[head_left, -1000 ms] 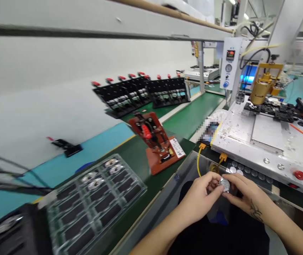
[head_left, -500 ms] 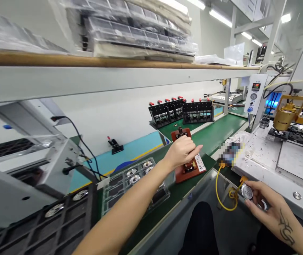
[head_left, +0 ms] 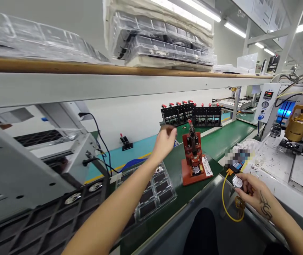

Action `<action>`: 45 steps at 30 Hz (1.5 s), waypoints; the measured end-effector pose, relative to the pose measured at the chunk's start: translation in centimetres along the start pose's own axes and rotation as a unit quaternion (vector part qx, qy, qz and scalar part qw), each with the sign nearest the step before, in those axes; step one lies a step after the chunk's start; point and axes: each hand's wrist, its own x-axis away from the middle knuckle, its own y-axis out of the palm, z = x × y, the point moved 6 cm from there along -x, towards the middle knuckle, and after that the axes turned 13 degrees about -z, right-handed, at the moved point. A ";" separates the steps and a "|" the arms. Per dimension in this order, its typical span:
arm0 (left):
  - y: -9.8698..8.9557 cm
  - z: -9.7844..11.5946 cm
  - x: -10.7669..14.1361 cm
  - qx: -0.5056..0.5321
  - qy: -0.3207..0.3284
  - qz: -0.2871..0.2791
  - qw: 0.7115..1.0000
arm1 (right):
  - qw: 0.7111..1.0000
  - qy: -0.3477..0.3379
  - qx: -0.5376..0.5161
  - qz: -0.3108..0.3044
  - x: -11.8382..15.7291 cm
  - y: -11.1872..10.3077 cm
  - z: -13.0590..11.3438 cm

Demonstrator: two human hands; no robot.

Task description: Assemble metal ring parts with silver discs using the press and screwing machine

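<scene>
My left hand (head_left: pixel 165 141) is raised just left of a red clamp fixture (head_left: pixel 192 159), apart from it. Its fingers are loosely bent and slightly blurred, the thumb stands off them, and nothing shows in its grip. The fixture's red-tipped lever (head_left: pixel 190 122) points up. A round metal watch case (head_left: pixel 196 170) sits at the fixture's base. Pinched between thumb and fingers of my right hand (head_left: pixel 251 187) is another round silver watch case (head_left: pixel 237 181), its engraved back facing me. The inside of that palm is hidden.
A clear compartment tray (head_left: pixel 158 193) lies under my left forearm, beside a black grid tray (head_left: pixel 61 219) with round metal parts. Black fixtures (head_left: pixel 207 116) stand on the green bench behind. At right are a yellow cable (head_left: pixel 223 205) and a press (head_left: pixel 297 127). A shelf edge (head_left: pixel 140 72) runs overhead.
My left hand has moved off the red fixture to its left, and the lever now shows upright. My right hand still holds its watch case. The view has shifted slightly.
</scene>
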 end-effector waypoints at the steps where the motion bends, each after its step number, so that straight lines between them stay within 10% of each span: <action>1: 0.7 -1.7 1.9 -0.002 -0.025 -0.031 0.999 | 1.000 0.007 -0.005 -0.008 -0.1 0.1 0.3; 7: 10.8 -6.9 9.4 -0.006 -0.109 -0.332 0.937 | 0.997 0.007 -0.038 -0.067 -4.9 2.2 -0.2; 12: 14.9 -8.1 8.3 -0.070 -0.105 -0.317 0.940 | 0.996 0.000 -0.063 -0.063 -8.4 5.4 0.7; 19: 15.5 -8.1 7.5 -0.093 -0.071 -0.318 0.941 | 0.994 0.030 -0.093 -0.059 -8.9 7.0 3.1; 24: 12.7 -6.3 9.9 -0.069 -0.050 -0.326 0.942 | 0.993 0.026 -0.087 -0.080 -11.3 8.6 3.8; 31: 2.0 -3.8 14.0 0.012 -0.007 -0.270 0.963 | 0.986 -0.031 -0.050 -0.154 -16.3 12.4 4.1; 35: -2.7 -4.7 15.3 0.153 -0.093 -0.228 0.957 | 0.975 -0.067 -0.038 -0.208 -18.9 14.0 4.1; 45: -5.0 -2.5 17.6 0.265 -0.135 -0.206 0.932 | 0.973 -0.080 -0.046 -0.213 -18.5 13.1 2.4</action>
